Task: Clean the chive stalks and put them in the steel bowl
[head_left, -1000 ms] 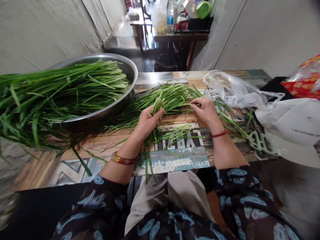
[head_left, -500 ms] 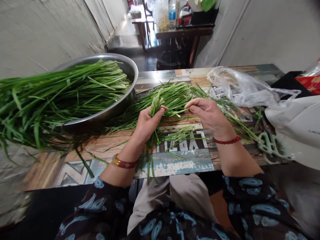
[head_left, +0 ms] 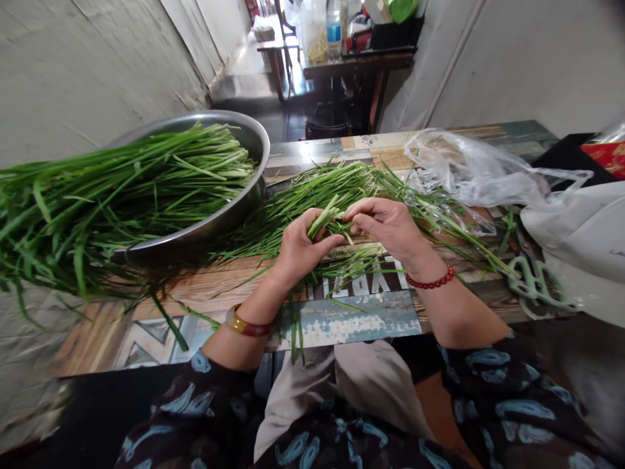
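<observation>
My left hand [head_left: 307, 244] is closed around a small bunch of garlic chives [head_left: 326, 215], pale cut ends pointing up and to the right, green leaves hanging below the wrist over the table's front edge. At those pale ends, my right hand [head_left: 383, 225] pinches with thumb and forefinger; the stalk between the fingertips is mostly hidden. Just behind both hands lies a heap of loose garlic chives [head_left: 312, 189]. A few thin stalks [head_left: 359, 264] are scattered on the table under the hands.
A large steel basin [head_left: 266, 146] piled with garlic chives [head_left: 146, 182] stands at the left, leaves spilling over its rim. To the right are a clear plastic bag [head_left: 478, 166], green-handled scissors [head_left: 530, 280] and a white bag [head_left: 581, 241]. Farther back is another table [head_left: 361, 64] with a bottle [head_left: 334, 32].
My left hand has tilted the bunch to the right. My right hand has moved left, bringing its fingertips to the bunch's pale ends.
</observation>
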`<state>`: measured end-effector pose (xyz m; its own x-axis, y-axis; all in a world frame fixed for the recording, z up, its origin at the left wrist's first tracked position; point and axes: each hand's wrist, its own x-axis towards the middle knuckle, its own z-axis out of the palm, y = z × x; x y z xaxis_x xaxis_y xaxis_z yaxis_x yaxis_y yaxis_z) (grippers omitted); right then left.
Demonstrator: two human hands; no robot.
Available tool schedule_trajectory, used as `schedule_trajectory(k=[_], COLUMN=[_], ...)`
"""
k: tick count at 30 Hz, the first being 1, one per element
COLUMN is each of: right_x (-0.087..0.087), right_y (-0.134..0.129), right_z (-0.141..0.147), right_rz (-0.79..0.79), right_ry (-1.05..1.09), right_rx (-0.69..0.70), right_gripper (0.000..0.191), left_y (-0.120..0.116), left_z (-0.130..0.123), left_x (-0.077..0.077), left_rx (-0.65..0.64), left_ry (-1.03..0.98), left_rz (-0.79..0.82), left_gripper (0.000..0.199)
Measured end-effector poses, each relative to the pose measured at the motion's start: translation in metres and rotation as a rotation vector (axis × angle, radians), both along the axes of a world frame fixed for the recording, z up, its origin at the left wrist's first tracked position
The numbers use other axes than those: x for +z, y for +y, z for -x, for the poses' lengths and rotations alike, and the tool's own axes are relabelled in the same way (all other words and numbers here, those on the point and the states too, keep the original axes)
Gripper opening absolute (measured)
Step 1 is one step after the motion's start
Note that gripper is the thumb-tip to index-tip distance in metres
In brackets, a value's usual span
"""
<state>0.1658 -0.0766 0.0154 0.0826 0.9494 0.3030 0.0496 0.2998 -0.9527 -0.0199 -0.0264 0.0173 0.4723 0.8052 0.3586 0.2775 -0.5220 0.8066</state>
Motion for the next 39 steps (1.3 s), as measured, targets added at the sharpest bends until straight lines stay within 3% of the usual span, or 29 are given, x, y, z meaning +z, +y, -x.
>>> schedule_trajectory(k=[6,10,13,16,19,21,27,30,34,39], right_x=[0.001,0.004,0.003,0.002,0.002,0.002,0.001,0.000,-0.002,-0.005], right_y=[0.000,-0.002,-0.002,-0.002,-0.002,-0.002,-0.003,-0.002,-0.002,0.000], right_z=[0.004,0.005,0.003,0.001,0.003,0.007,0.017,0.018,0.018,0.020], right_rz=[0.069,0.098,0.054,0.010,-0.010,-0.056,-0.142,-0.121,0.021,0.150], right_ry=[0.088,0.110,0.097,0.026,-0.160,-0.301,-0.485,-0.498,-0.362,-0.044], right_rx=[0.029,0.068,0.050,-0.004,-0.056,-0.076,-0.127,-0.170,-0.144,-0.038], right_gripper=[0.036,0.033,0.029,0.025,0.020,0.017,0.012,0.009,0.010,0.023], left_y=[-0.002,0.000,0.003,0.008,0.010,0.008,0.004,0.006,0.007,0.004], left_z=[0.001,0.002,0.002,0.005,0.008,0.009,0.007,0.006,0.003,-0.001], left_x=[-0.014,-0.018,-0.014,-0.005,0.003,0.006,0.006,0.006,0.005,0.000], left_rx=[-0.122,-0.170,-0.090,0.036,-0.003,-0.073,-0.235,-0.220,-0.067,-0.100], left_ry=[0.206,0.219,0.091,-0.157,-0.350,-0.388,-0.377,-0.459,-0.491,-0.302], left_rz=[-0.335,-0.417,-0.292,0.052,0.404,0.517,0.575,0.612,0.626,0.562], left_gripper=[0.017,0.012,0.013,0.022,0.034,0.038,0.040,0.040,0.034,0.032])
